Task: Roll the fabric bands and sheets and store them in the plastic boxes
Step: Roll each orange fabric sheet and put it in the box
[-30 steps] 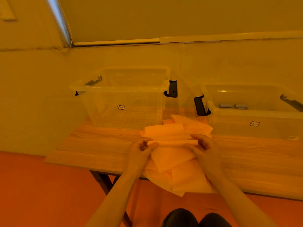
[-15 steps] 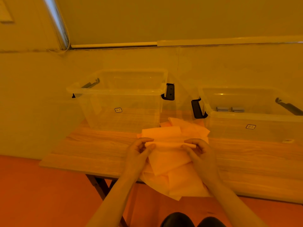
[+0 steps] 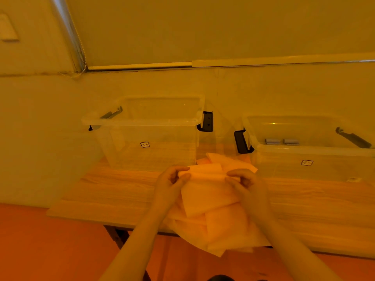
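A pale orange fabric sheet (image 3: 207, 196) lies on top of a loose pile of similar sheets (image 3: 225, 226) at the table's front edge. Its far edge is curled into a thin roll (image 3: 205, 175). My left hand (image 3: 171, 184) pinches the roll's left end and my right hand (image 3: 246, 183) pinches its right end. Behind the pile stand two clear plastic boxes: the left box (image 3: 142, 123) looks empty, and the right box (image 3: 312, 149) holds two small grey rolls (image 3: 282, 141).
The wooden table (image 3: 105, 191) stands against a pale wall. Black latch handles (image 3: 207, 121) stick out from the boxes' sides, with a gap between the boxes. Part of the pile hangs over the table's front edge above an orange floor (image 3: 50, 246).
Both hands have kept turning the sheet's far edge, and the roll has moved slightly away from me. The camera has tilted a little, shifting the scene down in view.
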